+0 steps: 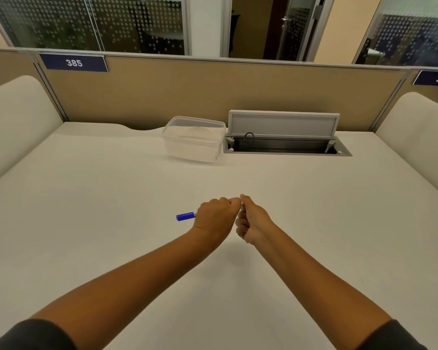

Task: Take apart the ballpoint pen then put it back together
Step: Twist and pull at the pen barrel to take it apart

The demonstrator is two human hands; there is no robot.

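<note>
A ballpoint pen [185, 216] with a blue cap end sticks out to the left of my left hand [216, 215], which is closed in a fist around its barrel. My right hand [252, 222] is closed too, its thumb and fingers pinching the pen's other end right where the two fists meet. Most of the pen is hidden inside the hands. Both hands hover just above the white desk [111, 223], near its middle.
A clear plastic container [194, 138] stands at the back of the desk. To its right is an open cable hatch [286, 145] with its lid raised. A tan partition [187, 92] closes off the far side, and padded side panels flank the desk.
</note>
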